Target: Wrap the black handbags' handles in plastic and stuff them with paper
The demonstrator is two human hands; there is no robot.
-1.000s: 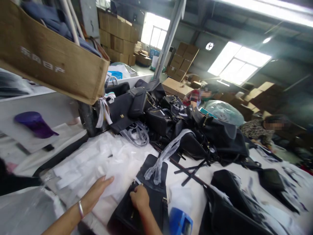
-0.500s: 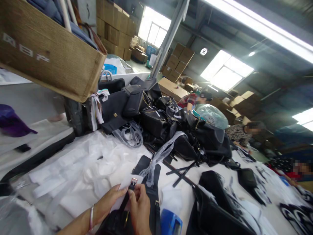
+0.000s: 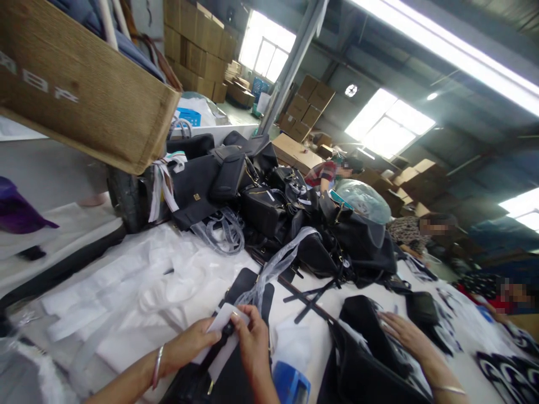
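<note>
Low in the middle, my left hand (image 3: 191, 340) is closed on a black strap (image 3: 218, 350) and the edge of a white sheet (image 3: 224, 318). The sheet looks thin and wraps around the strap's end, covering the buckle there. Beside it, my right hand (image 3: 255, 340) pinches the same sheet between thumb and fingers. Under both hands lies a black bag (image 3: 236, 376) with gold-coloured fittings. A clear plastic-wrapped strap (image 3: 264, 276) trails from its far end. A blue plastic object (image 3: 289, 382) sits right of my right hand.
A co-worker's hand (image 3: 400, 331) rests on a black bag (image 3: 366, 359) at right. Black bags (image 3: 269, 207) are heaped behind, white wrapping sheets (image 3: 138, 280) spread at left. A brown woven bag (image 3: 92, 101) juts in at upper left. Several people are at the table's far side.
The white sheet has been folded over the buckle, which showed before. My right hand has shifted from the strap to the sheet. A co-worker's hand has come in at right.
</note>
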